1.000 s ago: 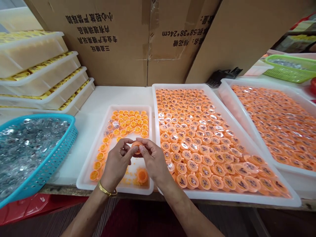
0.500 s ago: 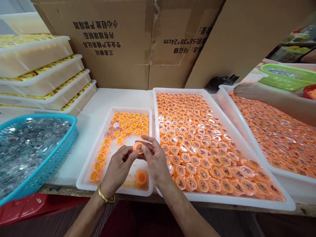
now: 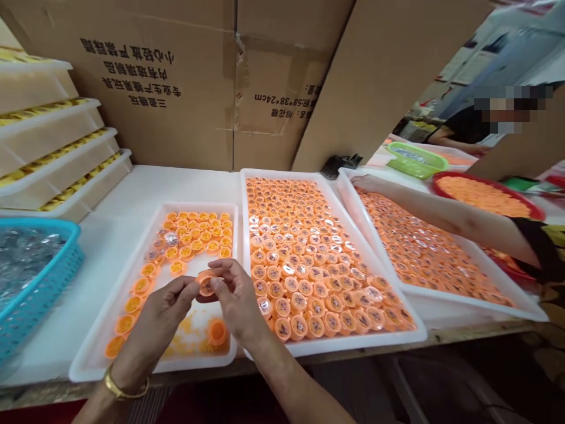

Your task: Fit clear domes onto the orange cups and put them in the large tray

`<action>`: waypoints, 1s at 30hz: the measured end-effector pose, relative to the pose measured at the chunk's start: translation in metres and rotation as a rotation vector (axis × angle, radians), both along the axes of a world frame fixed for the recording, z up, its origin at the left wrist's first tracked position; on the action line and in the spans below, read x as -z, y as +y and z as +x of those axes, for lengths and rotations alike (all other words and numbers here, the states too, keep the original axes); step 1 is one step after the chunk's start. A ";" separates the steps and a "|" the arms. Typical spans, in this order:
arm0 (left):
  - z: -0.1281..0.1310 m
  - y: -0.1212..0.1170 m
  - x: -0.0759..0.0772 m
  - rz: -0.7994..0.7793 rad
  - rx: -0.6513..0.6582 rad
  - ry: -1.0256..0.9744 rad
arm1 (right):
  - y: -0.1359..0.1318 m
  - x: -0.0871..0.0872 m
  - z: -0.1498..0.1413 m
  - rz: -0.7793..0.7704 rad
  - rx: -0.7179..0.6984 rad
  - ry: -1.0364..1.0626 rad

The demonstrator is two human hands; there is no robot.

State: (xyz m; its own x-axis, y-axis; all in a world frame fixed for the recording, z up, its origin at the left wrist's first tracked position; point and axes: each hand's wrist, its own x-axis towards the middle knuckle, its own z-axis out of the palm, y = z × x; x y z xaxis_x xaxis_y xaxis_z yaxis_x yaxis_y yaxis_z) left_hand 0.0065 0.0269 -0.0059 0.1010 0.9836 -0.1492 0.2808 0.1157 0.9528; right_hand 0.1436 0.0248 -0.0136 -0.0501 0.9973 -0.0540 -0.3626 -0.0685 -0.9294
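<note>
Since the earlier frame, the view has swung rightward, bringing a co-worker's dark sleeve (image 3: 527, 250) into sight. The left hand (image 3: 158, 315) pinches one side of a round orange plastic cup (image 3: 205, 287) above the small white tray (image 3: 200, 315). The cup's top, bearing dark printing too small to read, faces up toward the wearer, its central axis tilted likewise. The right hand (image 3: 239, 303) grips the other side. Beyond, inverted cardboard carton (image 3: 260, 82) print includes "花糖".
</note>
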 end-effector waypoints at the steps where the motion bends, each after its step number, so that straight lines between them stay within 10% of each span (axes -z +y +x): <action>1: -0.003 0.001 -0.001 -0.012 0.016 -0.010 | -0.001 -0.001 0.000 -0.003 -0.014 0.003; 9: 0.009 -0.014 0.000 -0.135 -0.052 -0.187 | -0.016 -0.024 0.011 -0.056 -0.094 0.036; 15: 0.012 -0.013 -0.013 -0.175 -0.146 -0.394 | 0.008 -0.052 0.114 0.048 0.258 -0.524; 20: 0.001 -0.010 -0.004 -0.259 -0.129 -0.273 | 0.030 -0.018 0.180 -0.083 0.293 -1.039; 30: 0.001 -0.006 0.012 -0.224 -0.010 -0.193 | 0.037 0.008 0.181 -0.094 0.221 -1.244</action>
State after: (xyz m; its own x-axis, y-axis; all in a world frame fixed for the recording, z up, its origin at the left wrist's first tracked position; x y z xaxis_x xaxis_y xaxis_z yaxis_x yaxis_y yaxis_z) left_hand 0.0076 0.0207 -0.0179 0.1389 0.9296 -0.3415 0.0941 0.3309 0.9390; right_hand 0.3247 0.0617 -0.0211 0.2518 0.9677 -0.0155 0.7375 -0.2022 -0.6444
